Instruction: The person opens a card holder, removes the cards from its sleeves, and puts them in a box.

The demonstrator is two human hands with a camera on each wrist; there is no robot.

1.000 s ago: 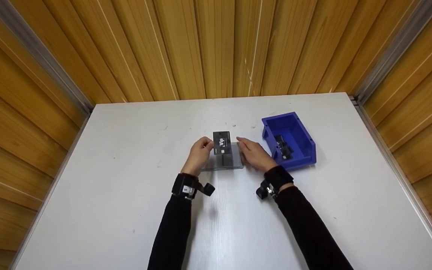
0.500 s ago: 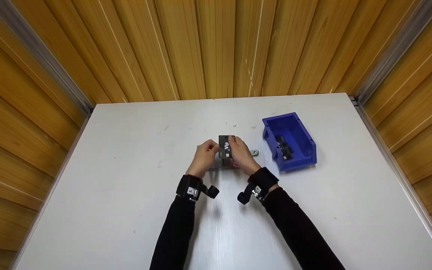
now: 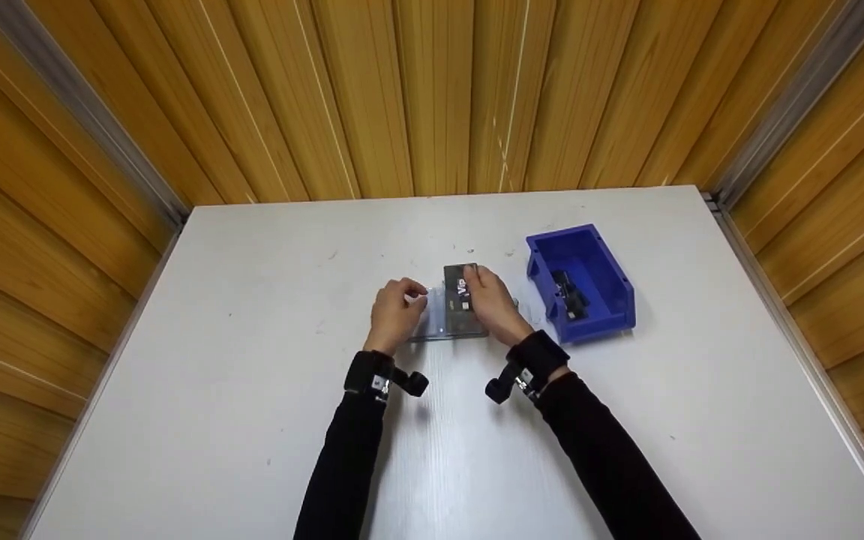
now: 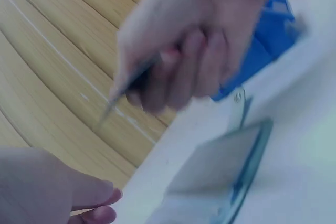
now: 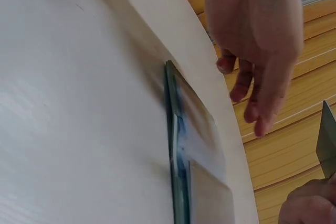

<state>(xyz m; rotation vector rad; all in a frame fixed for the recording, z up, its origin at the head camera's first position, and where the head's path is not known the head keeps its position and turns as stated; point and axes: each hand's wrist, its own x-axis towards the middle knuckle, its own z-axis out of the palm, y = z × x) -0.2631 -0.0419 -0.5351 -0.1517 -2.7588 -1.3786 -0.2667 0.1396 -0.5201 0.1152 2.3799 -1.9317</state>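
Note:
My right hand (image 3: 498, 307) pinches a dark card (image 3: 457, 282) marked "Vip", its thumb on the card's face. The card is held raised over a card holder (image 3: 429, 324) with clear sleeves, which lies flat on the table. In the left wrist view the card (image 4: 122, 92) shows almost edge-on, sticking out from the right hand's curled fingers. At the holder's left side is my left hand (image 3: 393, 315), fingers loosely bent with nothing between them. The right wrist view has the left hand (image 5: 257, 30) hanging over the holder (image 5: 202, 129), fingers pointing down.
To the right of the holder stands a blue bin (image 3: 603, 328) with several dark cards (image 3: 570, 295) inside. The white table (image 3: 252, 375) ends at wood-patterned panels (image 3: 432, 97) at the back and both sides.
The card has passed from the left hand to the right hand and shifted slightly right. The left hand has let go, and the right hand has left the holder's right edge.

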